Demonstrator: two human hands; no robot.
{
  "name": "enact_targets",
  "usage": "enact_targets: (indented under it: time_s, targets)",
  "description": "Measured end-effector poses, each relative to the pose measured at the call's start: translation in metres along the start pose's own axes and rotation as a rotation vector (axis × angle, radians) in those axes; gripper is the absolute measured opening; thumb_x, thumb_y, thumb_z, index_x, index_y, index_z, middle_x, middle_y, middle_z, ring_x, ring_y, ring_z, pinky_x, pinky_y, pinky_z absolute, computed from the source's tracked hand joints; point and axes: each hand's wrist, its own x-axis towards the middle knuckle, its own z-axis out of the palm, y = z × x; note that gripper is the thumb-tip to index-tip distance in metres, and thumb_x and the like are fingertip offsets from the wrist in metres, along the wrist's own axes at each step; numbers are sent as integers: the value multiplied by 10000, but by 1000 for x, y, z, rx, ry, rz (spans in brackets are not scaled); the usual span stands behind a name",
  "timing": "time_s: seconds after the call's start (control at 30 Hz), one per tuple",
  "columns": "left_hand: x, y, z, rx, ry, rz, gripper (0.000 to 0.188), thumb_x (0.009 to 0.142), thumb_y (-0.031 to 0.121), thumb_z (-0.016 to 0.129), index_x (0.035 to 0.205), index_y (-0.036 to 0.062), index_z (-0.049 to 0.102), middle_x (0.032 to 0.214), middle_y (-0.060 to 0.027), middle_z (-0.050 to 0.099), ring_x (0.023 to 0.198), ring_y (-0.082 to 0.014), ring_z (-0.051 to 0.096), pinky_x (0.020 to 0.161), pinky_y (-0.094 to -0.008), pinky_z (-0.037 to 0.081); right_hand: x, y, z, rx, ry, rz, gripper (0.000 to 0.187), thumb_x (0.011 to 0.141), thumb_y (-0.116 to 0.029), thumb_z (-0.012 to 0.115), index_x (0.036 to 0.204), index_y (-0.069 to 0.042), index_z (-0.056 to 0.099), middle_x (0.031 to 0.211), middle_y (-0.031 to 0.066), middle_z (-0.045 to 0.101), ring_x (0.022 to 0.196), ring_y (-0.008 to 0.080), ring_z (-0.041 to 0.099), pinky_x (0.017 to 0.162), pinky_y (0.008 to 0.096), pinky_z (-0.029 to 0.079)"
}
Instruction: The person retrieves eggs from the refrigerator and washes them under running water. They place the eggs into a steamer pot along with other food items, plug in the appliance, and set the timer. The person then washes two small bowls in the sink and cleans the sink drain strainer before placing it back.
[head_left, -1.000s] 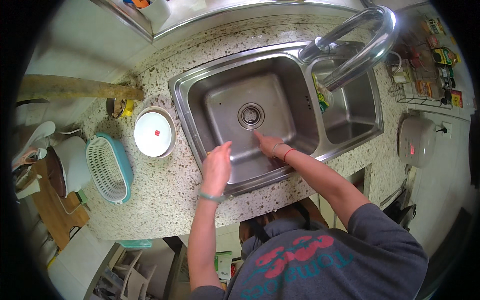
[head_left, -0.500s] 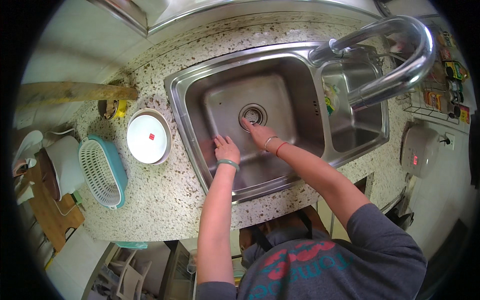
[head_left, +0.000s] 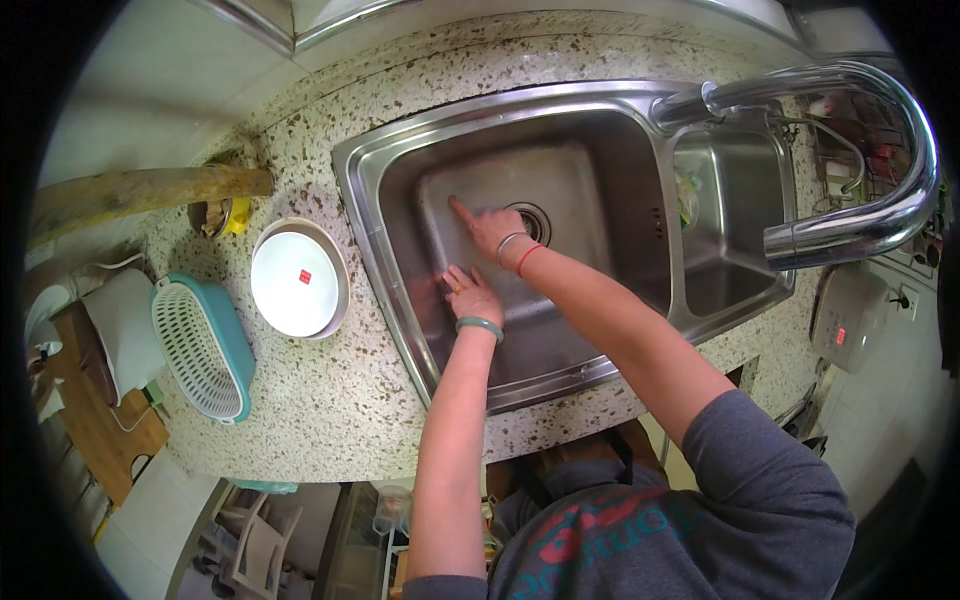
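Both of my hands are inside the large basin of a stainless steel sink (head_left: 600, 270). My right hand (head_left: 492, 232), wearing a bangle and a red cord, reaches over the basin floor left of the round drain strainer (head_left: 535, 226). Its index finger is stretched out, with the tip at the floor toward the back left. No object shows in it. My left hand (head_left: 472, 297), with a ring and a green bangle, is lower down near the basin's left side. Its fingers are spread and hold nothing.
A chrome faucet (head_left: 850, 243) arches over the small right basin (head_left: 725, 265), which holds a small green and yellow packet (head_left: 688, 200). On the counter to the left are stacked bowls with a white one (head_left: 293, 284) on top, and a teal-and-white basket (head_left: 205, 345).
My right hand has moved left from the drain strainer toward the basin's back left. My left hand stays low in the basin with fingers spread. The view has shifted slightly.
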Motion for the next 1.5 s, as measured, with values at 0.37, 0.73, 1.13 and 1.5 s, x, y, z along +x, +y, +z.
enact_targets:
  time_s: [0.37,0.73,1.13,1.5]
  targets:
    - [-8,1,-12,-22,-12,12,729,849,135,532,1474,15,177,1498,-345,60,1396,-481,132,1072,-509,308,-95,63,56,112,-126,170,597,896,-137,462,1457,-167,260,1007,174,667,923,303,658,761,449,510]
    - [-6,3,-4,24,26,12,787,820,146,581,1474,8,166,1486,-362,77,1389,-488,145,1053,-479,347,-82,82,75,923,136,349,220,895,-239,525,981,-114,685,950,133,673,892,330,635,768,436,506]
    - [-6,7,-7,51,20,18,739,850,176,541,1475,17,182,1480,-371,93,1378,-511,147,1019,-506,370,-83,67,76,627,182,468,220,875,-323,559,934,-153,686,898,127,675,850,340,636,726,438,502]
    - [-5,11,-11,27,-10,6,721,867,171,524,1481,26,174,1479,-377,78,1373,-529,135,1023,-523,360,-71,65,87,532,61,350,355,921,-232,427,1251,-245,559,1009,169,659,924,366,630,786,482,504]
